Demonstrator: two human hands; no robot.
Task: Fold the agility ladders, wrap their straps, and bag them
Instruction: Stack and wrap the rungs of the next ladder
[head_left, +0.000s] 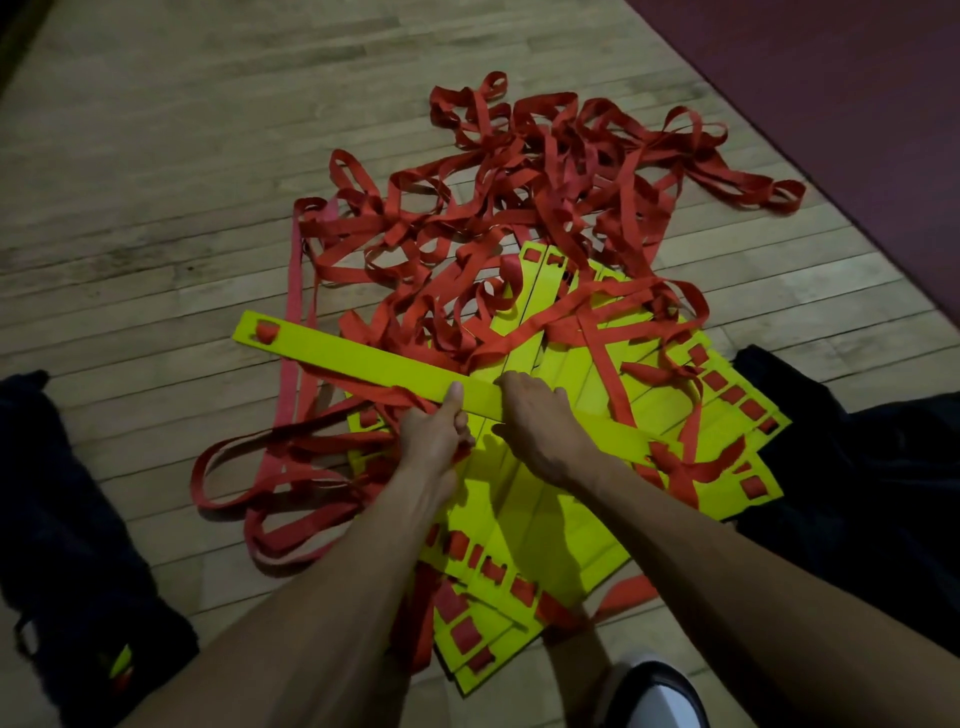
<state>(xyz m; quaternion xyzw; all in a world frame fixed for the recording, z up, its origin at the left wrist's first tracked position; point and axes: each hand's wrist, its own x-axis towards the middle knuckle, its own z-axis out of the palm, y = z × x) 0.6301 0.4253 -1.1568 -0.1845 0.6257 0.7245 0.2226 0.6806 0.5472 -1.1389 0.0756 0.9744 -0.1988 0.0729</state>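
Observation:
An agility ladder lies on the wooden floor: several flat yellow rungs (545, 519) stacked loosely in front of me, threaded on red straps (519, 197) that sprawl in a tangled heap behind them. One yellow rung (358, 358) is lifted across the pile, slanting from upper left to lower right. My left hand (436, 436) grips this rung near its middle, thumb on top. Just to its right, my right hand (540, 426) holds the same rung, fingers curled over its far edge.
A dark bag (78, 545) lies at the left, with a bit of yellow and red showing in it. Another dark bag or cloth (857, 467) lies at the right. A dark red mat (857, 104) covers the far right floor. A shoe (654, 696) shows at the bottom.

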